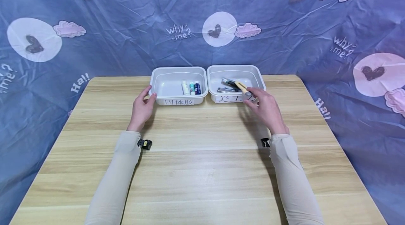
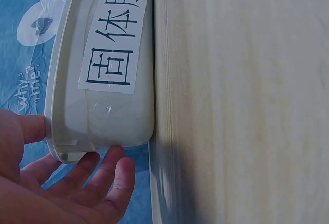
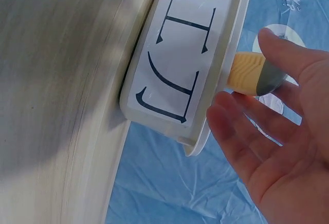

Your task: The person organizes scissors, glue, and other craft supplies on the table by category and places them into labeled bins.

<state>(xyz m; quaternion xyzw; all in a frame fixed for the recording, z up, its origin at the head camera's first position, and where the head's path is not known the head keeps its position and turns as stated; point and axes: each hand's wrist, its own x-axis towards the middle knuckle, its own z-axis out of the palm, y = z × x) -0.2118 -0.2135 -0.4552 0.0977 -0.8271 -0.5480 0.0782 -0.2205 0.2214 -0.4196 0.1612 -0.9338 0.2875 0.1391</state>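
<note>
My left hand (image 1: 143, 109) holds the near left corner of a white plastic bin (image 2: 121, 116), thumb at the rim and fingers against the end wall. In that bin lie a white glue stick (image 1: 185, 88), a teal-and-white one (image 1: 191, 88) and a dark blue one (image 1: 197, 88). My right hand (image 1: 267, 109) is at the front rim of a second white bin (image 1: 257, 74), thumb and forefinger about the dark end of a utility knife (image 3: 247, 74). Its yellow wood-grain handle slants over the rim; its other end is inside the bin. Several dark and silver knives (image 1: 228, 89) lie there.
The bins stand side by side at the back of the wooden table (image 1: 202, 179). Paper labels with black characters (image 2: 115, 36) are taped to their fronts. A blue printed cloth (image 1: 142, 42) hangs right behind them and down both sides.
</note>
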